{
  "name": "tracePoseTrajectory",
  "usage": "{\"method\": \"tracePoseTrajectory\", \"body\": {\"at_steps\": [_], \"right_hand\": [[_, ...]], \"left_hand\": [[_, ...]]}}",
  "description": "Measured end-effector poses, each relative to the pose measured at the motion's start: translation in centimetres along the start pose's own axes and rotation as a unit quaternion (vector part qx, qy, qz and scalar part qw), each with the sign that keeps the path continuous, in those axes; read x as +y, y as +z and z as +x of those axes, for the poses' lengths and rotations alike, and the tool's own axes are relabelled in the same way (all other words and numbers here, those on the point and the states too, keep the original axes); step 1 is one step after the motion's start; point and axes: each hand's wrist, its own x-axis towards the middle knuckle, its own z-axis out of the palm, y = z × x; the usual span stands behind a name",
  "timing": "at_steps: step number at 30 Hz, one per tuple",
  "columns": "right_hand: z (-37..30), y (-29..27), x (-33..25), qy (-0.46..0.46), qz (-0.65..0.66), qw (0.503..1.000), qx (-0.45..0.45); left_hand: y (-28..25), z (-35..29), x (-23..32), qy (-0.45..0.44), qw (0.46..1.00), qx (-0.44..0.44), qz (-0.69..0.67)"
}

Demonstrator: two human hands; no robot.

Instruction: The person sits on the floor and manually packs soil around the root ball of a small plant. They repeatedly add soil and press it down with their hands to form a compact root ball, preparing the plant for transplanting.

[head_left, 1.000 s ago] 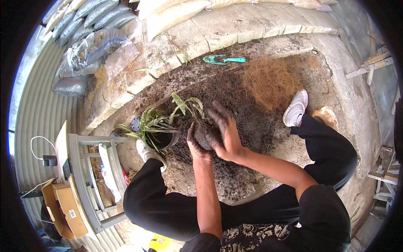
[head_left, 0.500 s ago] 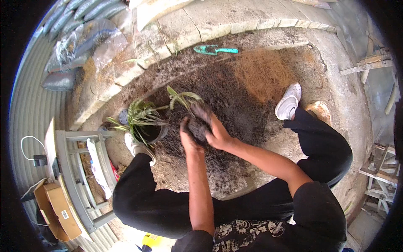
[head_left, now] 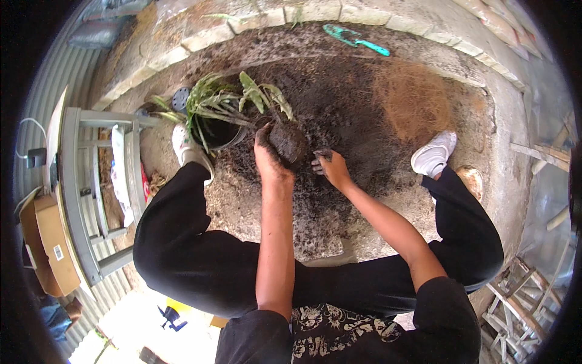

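A potted-size plant [head_left: 262,96] with pale-edged green leaves stands out of a dark clump of soil and roots [head_left: 287,142]. My left hand [head_left: 271,155] is closed round that root ball from the left and below, its fingers blackened with soil. Just right of the clump, apart from it, my right hand [head_left: 330,167] is over the dark soil [head_left: 339,115] with its dirty fingers curled in; whatever lies in them is hidden. Left of the held plant, a dark pot [head_left: 227,134] has long striped leaves [head_left: 209,106] hanging over its rim.
A turquoise hand trowel [head_left: 356,40] lies at the far side. Brown fibre [head_left: 409,100] is heaped to the right, near my shoe [head_left: 433,153]. A grey wooden frame [head_left: 76,182] and a cardboard box [head_left: 51,242] are at left. Concrete kerb blocks [head_left: 312,12] run along the back.
My right hand has come off the root ball and moved right and down. The left hand still holds the plant, now with its clump exposed. The view has shifted too.
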Motion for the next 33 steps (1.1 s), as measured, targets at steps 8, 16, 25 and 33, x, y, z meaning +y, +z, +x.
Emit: {"method": "tracePoseTrajectory", "body": {"at_steps": [8,16,25,33], "right_hand": [[0.6,2.0,4.9,-0.135,-0.439,0.878,-0.134],[-0.6,2.9,7.5,-0.225,-0.550,0.803,-0.048],[-3.2,2.0,11.5,-0.234,-0.538,0.810,-0.024],[2.3,-1.4,11.9,-0.095,-0.010,0.995,0.014]], "left_hand": [[-0.7,0.6,-0.2,0.020,0.999,0.030,0.016],[-0.2,0.3,0.3,-0.015,0.999,0.026,-0.016],[-0.5,0.1,0.2,0.002,1.000,0.029,0.008],[-0.7,0.4,0.4,0.006,1.000,0.014,-0.004]]}}
